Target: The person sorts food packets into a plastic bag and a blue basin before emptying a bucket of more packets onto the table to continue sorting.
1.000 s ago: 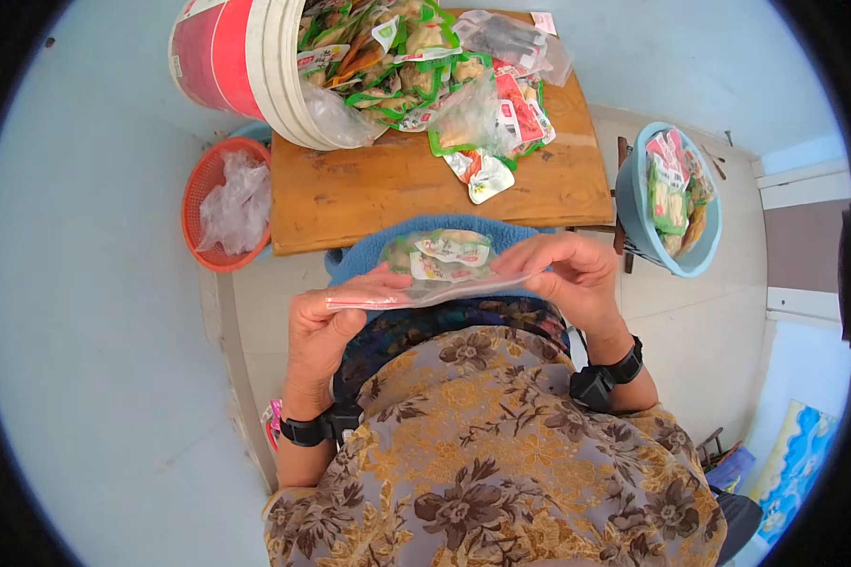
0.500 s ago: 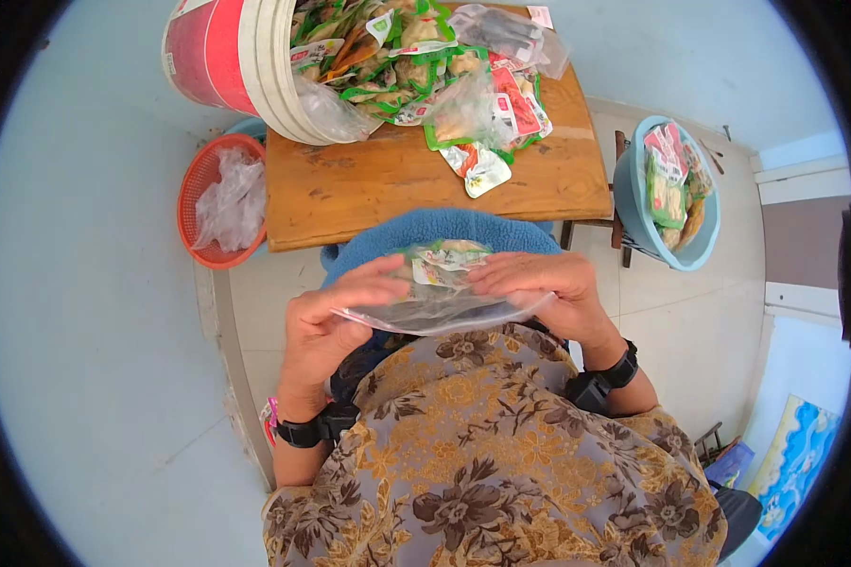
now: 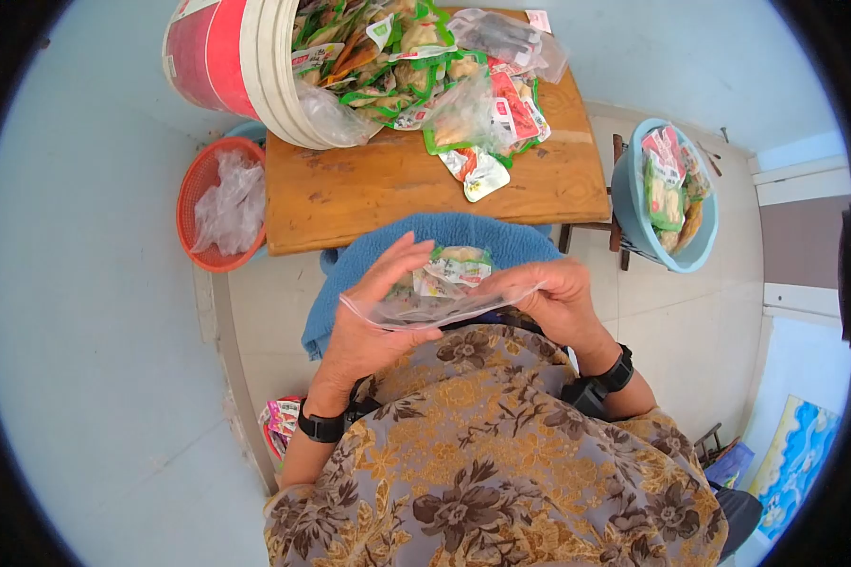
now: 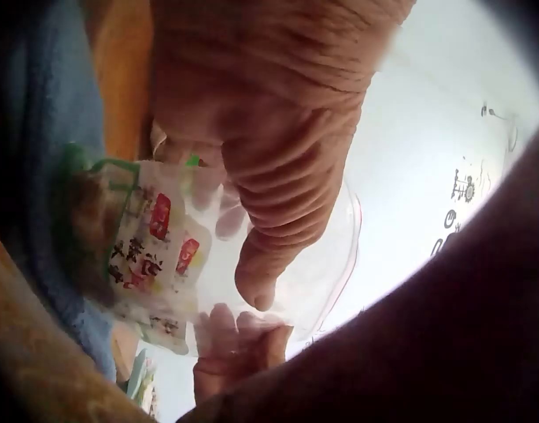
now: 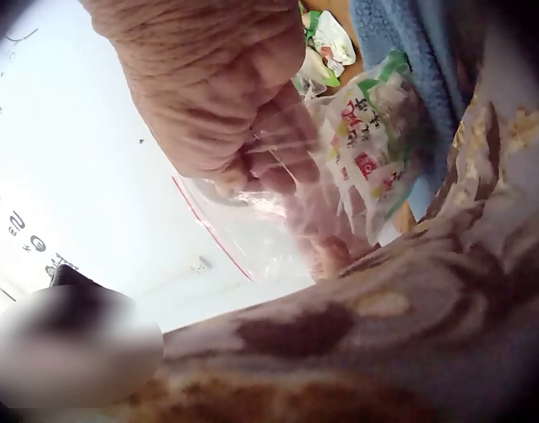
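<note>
A clear zip bag [image 3: 408, 315] with a red line along its mouth spans both hands over the lap. Inside it lies a green-and-white food packet [image 3: 459, 272] with red and black print. My left hand [image 3: 364, 331] holds the bag's left end, thumb [image 4: 265, 264] on the near side and fingers spread behind the film. At the other end my right hand [image 3: 560, 295] pinches the plastic near the mouth between thumb and fingers. In the right wrist view, the red-edged mouth of the bag [image 5: 221, 231] stands below that hand, fingers showing through the film.
A white-and-red bucket [image 3: 269, 76] lies tipped on the wooden table [image 3: 369, 194], food packets [image 3: 416, 71] spilling out. A red basket [image 3: 191, 213] of clear bags stands left, a blue basin [image 3: 624, 194] of packets right. A blue towel [image 3: 326, 307] covers the lap.
My left hand has shifted right and turned, its fingers lifting and thumb moving under the bag's mouth. The mouth has gone from flat and straight to bowed, and the right hand keeps its end.
</note>
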### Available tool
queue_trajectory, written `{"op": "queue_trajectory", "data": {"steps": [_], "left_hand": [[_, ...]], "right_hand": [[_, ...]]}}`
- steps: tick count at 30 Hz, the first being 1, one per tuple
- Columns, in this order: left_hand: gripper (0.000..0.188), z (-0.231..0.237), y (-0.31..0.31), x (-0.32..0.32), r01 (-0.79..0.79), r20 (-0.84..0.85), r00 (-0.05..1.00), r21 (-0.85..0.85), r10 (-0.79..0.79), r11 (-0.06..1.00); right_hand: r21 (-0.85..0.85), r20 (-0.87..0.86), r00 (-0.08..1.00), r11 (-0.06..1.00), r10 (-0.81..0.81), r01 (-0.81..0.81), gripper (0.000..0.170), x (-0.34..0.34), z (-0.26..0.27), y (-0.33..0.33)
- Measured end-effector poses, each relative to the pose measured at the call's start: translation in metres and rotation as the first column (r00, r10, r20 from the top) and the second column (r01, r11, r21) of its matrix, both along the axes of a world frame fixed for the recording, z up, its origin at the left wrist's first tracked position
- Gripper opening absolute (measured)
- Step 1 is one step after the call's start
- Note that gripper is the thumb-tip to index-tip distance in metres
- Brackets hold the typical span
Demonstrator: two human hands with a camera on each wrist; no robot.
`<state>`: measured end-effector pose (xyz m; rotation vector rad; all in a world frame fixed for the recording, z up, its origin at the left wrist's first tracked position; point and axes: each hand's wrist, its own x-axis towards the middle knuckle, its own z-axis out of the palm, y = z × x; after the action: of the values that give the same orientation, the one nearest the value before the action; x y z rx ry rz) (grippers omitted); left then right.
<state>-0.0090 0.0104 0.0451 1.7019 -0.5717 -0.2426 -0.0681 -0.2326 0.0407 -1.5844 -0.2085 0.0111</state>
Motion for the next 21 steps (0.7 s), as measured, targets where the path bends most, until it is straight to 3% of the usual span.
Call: {"op": "queue_trajectory", "data": {"steps": [2, 6, 8, 9, 12, 14, 15, 17, 19, 21], "left_hand": [[0.039, -0.006, 0.0, 0.002, 0.094, 0.034, 0.995, 0.073, -0.097, 0.993], [0.023, -0.011, -0.005, 0.001, 0.098, 0.155, 0.981, 0.111, -0.115, 0.989], [0.01, -0.017, -0.004, -0.001, 0.017, 0.125, 0.992, 0.051, -0.023, 0.999], [0.01, -0.02, -0.004, -0.002, 0.018, 0.126, 0.992, 0.051, -0.024, 0.999], [0.009, -0.02, -0.002, -0.003, -0.003, 0.051, 0.999, -0.036, 0.004, 0.999], [0.01, -0.013, 0.002, -0.005, 0.009, -0.022, 1.0, 0.12, -0.006, 0.993], [0.01, -0.012, 0.003, -0.006, 0.009, -0.021, 1.0, 0.12, -0.007, 0.993], [0.011, -0.01, 0.003, -0.007, -0.072, -0.445, 0.892, 0.032, 0.079, 0.997], [0.013, -0.016, 0.001, -0.006, -0.134, -0.471, 0.873, 0.011, 0.123, 0.991], [0.014, -0.026, 0.0, -0.005, -0.196, -0.496, 0.853, -0.01, 0.165, 0.981]], "right_hand": [[-0.005, -0.009, 1.0, 1.0, -0.003, 0.003, 0.015, 0.0, 0.0, 0.0], [-0.007, -0.035, 0.998, 0.999, -0.051, 0.051, 0.021, 0.006, 0.009, 0.008], [-0.055, 0.002, 0.996, 0.994, -0.093, 0.093, 0.024, 0.009, 0.01, 0.011], [-0.054, 0.013, 1.0, 0.998, -0.012, 0.013, 0.027, 0.009, 0.004, 0.011], [-0.059, 0.037, 0.994, 0.993, 0.105, -0.103, 0.028, 0.011, -0.023, 0.009], [-0.065, 0.048, 0.989, 0.988, 0.142, -0.139, 0.027, 0.009, -0.03, 0.005], [-0.073, -0.04, 0.992, 0.99, 0.122, -0.124, 0.025, 0.008, -0.025, 0.005], [-0.081, -0.128, 0.987, 0.991, 0.097, -0.107, 0.024, 0.006, -0.022, 0.007], [0.048, -0.341, 0.939, 0.998, 0.045, -0.031, 0.019, 0.004, -0.021, 0.011], [0.094, -0.406, 0.914, 0.995, 0.024, 0.016, 0.018, 0.007, -0.02, 0.015]]}}
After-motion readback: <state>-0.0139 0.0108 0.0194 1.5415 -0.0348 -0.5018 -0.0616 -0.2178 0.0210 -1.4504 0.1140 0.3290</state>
